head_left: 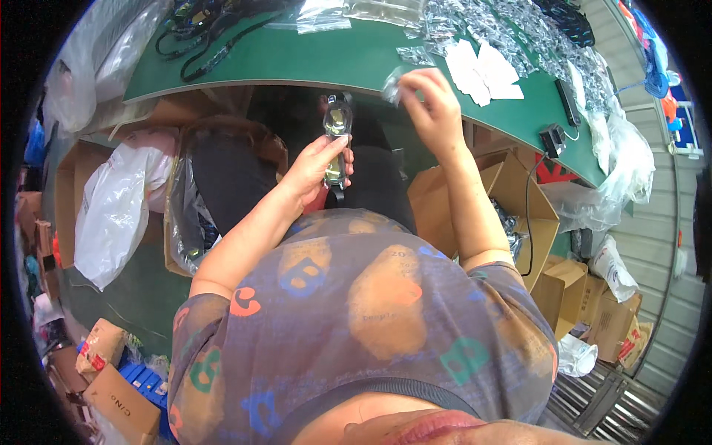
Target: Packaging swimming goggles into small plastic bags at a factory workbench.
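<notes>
Goggles [337, 137], clear-lensed with a dark strap, stand upright at centre frame, just below the green tabletop [311, 55] edge. Left hand [319, 170] wraps its grip around their lower half. Right hand [430, 104], upper centre-right, pinches a small clear plastic bag [393, 85]. White paper slips [482, 70] lie just beside it.

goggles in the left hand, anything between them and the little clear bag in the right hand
Nothing visible. The goggles in the left hand and the small clear bag pinched by the right hand have only open air between them.
</notes>
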`<state>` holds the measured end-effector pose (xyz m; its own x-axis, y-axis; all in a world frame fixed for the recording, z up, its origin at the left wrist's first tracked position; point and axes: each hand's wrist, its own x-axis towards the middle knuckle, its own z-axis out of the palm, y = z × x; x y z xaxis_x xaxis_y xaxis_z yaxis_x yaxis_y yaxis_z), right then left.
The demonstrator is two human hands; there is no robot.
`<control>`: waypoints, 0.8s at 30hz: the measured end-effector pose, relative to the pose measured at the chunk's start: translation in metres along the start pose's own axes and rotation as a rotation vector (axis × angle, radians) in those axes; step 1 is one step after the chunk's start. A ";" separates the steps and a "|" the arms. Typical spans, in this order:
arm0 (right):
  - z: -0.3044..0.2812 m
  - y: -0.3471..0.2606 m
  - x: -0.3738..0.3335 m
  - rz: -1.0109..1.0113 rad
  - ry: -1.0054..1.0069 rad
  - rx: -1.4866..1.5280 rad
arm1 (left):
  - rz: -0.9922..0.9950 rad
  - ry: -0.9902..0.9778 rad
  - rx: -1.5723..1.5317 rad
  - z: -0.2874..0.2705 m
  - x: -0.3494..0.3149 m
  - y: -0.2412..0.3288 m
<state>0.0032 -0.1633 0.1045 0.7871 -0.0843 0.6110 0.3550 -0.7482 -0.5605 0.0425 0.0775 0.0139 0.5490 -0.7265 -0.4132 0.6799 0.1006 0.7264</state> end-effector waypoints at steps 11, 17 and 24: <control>0.025 -0.025 -0.043 -0.195 -0.559 -0.158 | 0.062 -0.182 -0.061 0.001 -0.007 -0.009; -0.049 0.042 -0.028 0.059 0.118 -0.322 | 0.026 -0.148 -0.145 -0.014 -0.011 -0.015; -0.134 0.154 -0.070 0.312 0.169 -0.971 | -0.045 -0.176 -0.191 -0.010 -0.011 -0.012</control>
<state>-0.0648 -0.3606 0.0503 0.6667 -0.4005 0.6285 -0.4714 -0.8798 -0.0606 0.0337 0.0911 0.0044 0.4345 -0.8385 -0.3287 0.7901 0.1797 0.5860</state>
